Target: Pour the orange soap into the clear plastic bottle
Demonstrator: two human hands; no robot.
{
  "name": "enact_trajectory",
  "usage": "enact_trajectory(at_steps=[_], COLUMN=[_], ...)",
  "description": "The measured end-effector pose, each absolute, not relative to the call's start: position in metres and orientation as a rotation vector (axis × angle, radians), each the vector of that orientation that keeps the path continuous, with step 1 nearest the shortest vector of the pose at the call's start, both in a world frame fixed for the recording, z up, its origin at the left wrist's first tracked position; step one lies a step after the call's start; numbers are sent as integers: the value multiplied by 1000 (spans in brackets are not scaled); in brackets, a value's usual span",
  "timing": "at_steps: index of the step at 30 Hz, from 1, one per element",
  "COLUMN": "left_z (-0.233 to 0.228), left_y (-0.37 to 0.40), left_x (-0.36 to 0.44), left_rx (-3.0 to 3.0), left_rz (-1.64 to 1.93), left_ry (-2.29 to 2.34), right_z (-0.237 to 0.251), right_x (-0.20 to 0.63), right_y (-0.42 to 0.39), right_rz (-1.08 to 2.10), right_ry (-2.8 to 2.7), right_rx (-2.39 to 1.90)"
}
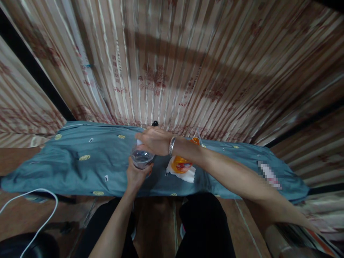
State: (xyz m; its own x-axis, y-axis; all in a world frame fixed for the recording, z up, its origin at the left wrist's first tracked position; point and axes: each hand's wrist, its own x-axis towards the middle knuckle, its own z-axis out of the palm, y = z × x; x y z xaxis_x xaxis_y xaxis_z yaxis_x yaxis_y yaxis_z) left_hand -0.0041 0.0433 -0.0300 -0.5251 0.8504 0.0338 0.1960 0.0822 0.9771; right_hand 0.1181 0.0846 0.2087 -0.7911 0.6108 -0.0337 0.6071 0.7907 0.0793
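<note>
My left hand (134, 176) is wrapped round the lower part of a clear plastic bottle (142, 160), which looks tilted over the cloth. Above the bottle's top end, my right hand (156, 141) has its fingers closed on a small white piece (139, 142); whether this is a cap or a bit of tissue, I cannot tell. A bracelet circles the right wrist. Beneath my right forearm, an orange bottle (181, 165) with a label rests on white tissue (190, 175). The forearm covers its middle, and its orange top (195, 140) shows beyond.
Patterned teal cloth (72, 168) covers the long surface in front of me. A small black object (155, 123) stands at its back edge, and a blurred-out item (269, 174) lies far right. Pleated curtains (166, 71) hang behind. A white cable (55, 204) loops at lower left.
</note>
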Motion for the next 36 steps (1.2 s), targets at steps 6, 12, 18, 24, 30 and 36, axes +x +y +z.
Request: enact_trajectory(at_steps=[6,12,18,24,30,36], left_z=[-28,-24,-21,-21,-24,-27], left_y=[42,42,40,39,39,37], left_x=[-3,-2,-2,-3,-5,-5], left_rx=[1049,1047,1050,1064,1072,1073], left_rz=[1488,1483,1475,1467,1470,1466], left_ry=[1773,1791,1799,1787,1804,1809], right_z=[195,193,209,165,68,21], right_x=[119,132,148,195,274,359], right_y=[107,110,106,29,-41,-27], right_rz=[-37,-209,-310,-606,-873,-301], right_ry=[3016,3141,3312,3397,2844,2002], right_rx=[834,720,841,1276,2056,2619])
